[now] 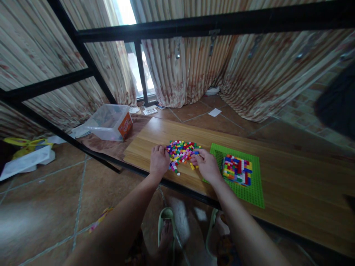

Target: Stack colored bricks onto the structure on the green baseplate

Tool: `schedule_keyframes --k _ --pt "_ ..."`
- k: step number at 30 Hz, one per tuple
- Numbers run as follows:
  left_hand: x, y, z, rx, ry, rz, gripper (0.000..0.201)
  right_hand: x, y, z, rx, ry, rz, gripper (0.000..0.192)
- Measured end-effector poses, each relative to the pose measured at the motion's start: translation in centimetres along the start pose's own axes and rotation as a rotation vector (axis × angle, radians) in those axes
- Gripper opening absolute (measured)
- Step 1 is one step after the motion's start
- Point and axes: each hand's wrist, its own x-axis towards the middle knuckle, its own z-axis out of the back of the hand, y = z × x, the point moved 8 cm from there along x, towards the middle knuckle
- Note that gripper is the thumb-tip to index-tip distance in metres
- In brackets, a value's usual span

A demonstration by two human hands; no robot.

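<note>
A loose pile of small toy building bricks in many colours lies on the wooden board. At its left edge rests my left hand, its fingers curled together; whatever they hold, if anything, is hidden. On the pile's right side my right hand pinches a blue brick between thumb and fingers. Right of that hand lies a green studded baseplate, slightly turned on the board. A block built of multicoloured bricks stands on it, its top uneven.
The wooden tabletop has a dark metal front edge. A black frame bar crosses above. Behind left stands a clear plastic bin with an orange label. Curtains hang at the back; papers lie on the tiled floor.
</note>
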Motion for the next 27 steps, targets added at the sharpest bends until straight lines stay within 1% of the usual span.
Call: schedule_keyframes --k 4,8,11,14,16,18,20,23,25,27 --pt "0.0 0.2 -0.1 -0.012 -0.01 0.013 0.022 0.1 0.0 0.2 0.126 -0.021 -0.019 0.024" --pt "0.0 0.4 -0.3 -0.025 -0.017 0.009 0.021 0.0 0.3 0.5 0.218 -0.043 -0.018 0.021" --pt "0.0 0.4 -0.4 -0.028 -0.012 0.011 0.021 -0.2 0.1 0.9 0.215 -0.104 -0.058 0.018" --pt "0.0 0.3 -0.3 -0.034 -0.009 0.011 0.021 -0.3 0.0 1.1 0.16 -0.13 -0.077 0.022" --pt "0.0 0.3 -0.2 -0.04 -0.007 0.008 0.021 -0.3 0.1 1.3 0.098 -0.13 -0.082 0.024" --pt "0.0 0.2 -0.1 -0.043 -0.003 0.01 0.022 -0.3 0.5 1.5 -0.009 -0.132 -0.064 0.028" --pt "0.0 0.2 -0.1 -0.041 0.001 0.012 0.023 -0.4 1.5 1.9 -0.21 -0.157 0.027 0.03" --pt "0.0 0.2 -0.1 -0.039 0.005 0.015 0.022 -0.7 3.2 1.7 -0.565 -0.204 0.216 0.033" --pt "0.0 0.3 -0.2 -0.039 0.006 0.019 0.022 -0.9 3.4 1.2 -0.696 -0.202 0.285 0.033" --pt "0.0 0.3 -0.2 -0.04 0.004 0.023 0.022 -1.0 3.2 0.7 -0.745 -0.188 0.326 0.034"
